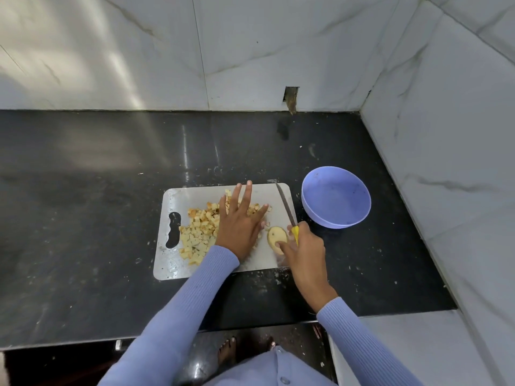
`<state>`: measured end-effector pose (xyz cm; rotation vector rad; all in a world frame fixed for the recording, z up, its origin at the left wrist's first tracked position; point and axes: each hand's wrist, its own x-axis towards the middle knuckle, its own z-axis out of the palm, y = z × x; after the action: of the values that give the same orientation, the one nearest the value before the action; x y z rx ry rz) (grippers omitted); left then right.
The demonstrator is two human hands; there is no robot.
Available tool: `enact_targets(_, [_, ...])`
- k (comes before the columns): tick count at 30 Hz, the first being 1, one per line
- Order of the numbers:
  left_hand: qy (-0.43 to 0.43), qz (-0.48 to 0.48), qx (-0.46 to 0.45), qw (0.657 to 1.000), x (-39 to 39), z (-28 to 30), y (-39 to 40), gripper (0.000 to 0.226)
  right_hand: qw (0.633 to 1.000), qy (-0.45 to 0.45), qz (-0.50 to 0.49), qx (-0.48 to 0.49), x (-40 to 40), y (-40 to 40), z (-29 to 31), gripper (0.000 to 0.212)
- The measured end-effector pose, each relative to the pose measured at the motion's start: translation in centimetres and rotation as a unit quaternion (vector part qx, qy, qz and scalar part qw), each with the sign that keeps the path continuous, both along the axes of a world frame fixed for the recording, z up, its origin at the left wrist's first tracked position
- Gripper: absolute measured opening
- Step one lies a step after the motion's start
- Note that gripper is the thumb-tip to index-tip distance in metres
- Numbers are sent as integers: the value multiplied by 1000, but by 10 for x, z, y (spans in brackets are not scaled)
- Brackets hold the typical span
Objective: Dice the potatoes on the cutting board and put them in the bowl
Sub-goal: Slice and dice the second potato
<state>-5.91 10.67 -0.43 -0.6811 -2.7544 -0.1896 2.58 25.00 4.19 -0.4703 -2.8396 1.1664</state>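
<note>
Head view of a dark, glossy table [83,218] set into a corner of pale marble-patterned wall tiles [278,51]. A light grey cutting board [172,270] with a slotted handle at its left end lies near the middle of the table. Diced potato pieces [196,231] are heaped on the left and centre of the board. The left hand [239,221] lies flat on the right side of this heap, its fingers [245,195] straight and spread, pointing toward the far edge of the board. A cut potato half [276,235], pale face up, sits at the right near part of the board. The right hand [303,252] grips the yellow handle of a knife [285,203], fingers curled round it, while one fingertip touches the near edge of the potato half; the blade points away toward the far right corner of the board. A lavender bowl [335,197] stands on the table just right of the board, no potato visible inside it. Both arms wear ribbed blue sleeves [172,316]. Pale crumbs speckle the table around the board.
</note>
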Motion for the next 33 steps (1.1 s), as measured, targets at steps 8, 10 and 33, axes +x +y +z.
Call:
enact_targets(8, [-18,-37,81,996,41,7,6,35,994,-80,25,64,18,33,-2,21])
enact_targets(10, [-12,-55,62,996,51,4,13,26,992,-107,35,61,22,36,-2,22])
enact_targets(33, [-75,-14,31,997,70,-1,39,17,963,-204,110,136,36,22,-9,32])
